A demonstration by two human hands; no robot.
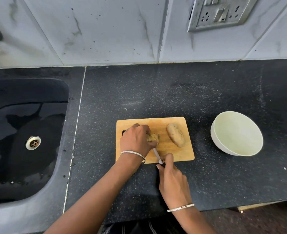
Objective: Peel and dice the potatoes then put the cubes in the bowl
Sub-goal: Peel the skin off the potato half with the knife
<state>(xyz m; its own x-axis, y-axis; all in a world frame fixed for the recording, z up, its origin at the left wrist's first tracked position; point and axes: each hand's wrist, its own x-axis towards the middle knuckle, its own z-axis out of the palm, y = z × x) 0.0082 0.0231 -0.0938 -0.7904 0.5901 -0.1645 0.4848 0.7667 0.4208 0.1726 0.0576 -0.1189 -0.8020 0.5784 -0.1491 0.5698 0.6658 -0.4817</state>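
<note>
Head view: left hand (136, 141) grip curled round potato (153, 137) on board (173, 154); right hand (171, 179) clasps knife (157, 155), blade pointing at potato.

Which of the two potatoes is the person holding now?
The left potato, gripped by the left hand; the right potato lies free on the board, nearer the bowl.

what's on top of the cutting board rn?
The cutting board holds an unpeeled potato lying free at right, a second potato mostly covered by the left-hand grip, and the knife blade from the right-hand grip. Blade tip hidden.
</note>
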